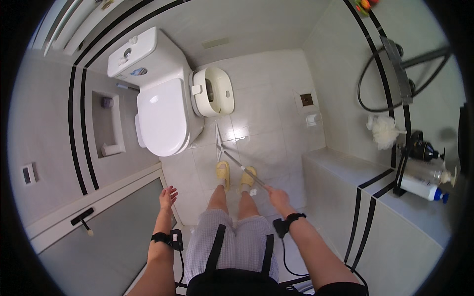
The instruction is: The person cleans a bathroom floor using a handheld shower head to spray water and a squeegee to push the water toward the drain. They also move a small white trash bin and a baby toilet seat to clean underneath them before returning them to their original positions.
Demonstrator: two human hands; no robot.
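Observation:
My right hand [278,199] is closed around the upper end of a grey pole [237,162]. This pole slants across the tiles to a white triangular head, likely a floor squeegee [219,142], which rests on the floor just ahead of my feet. Nothing is in my left hand [168,197]; its fingers are spread, and it hovers near the door side. Both wrists carry black strapped devices. Yellow slippers [223,173] are on my feet, and the pole passes over the right one. A small white scrap [253,192] lies by that foot.
Ahead on the left stands a white toilet [163,114], lid down, with a cream plastic bin [224,92] against it. A floor drain [306,100] sits near the right wall. Pump bottles [418,187] line the right ledge [344,162]. A frosted door [111,236] is at left.

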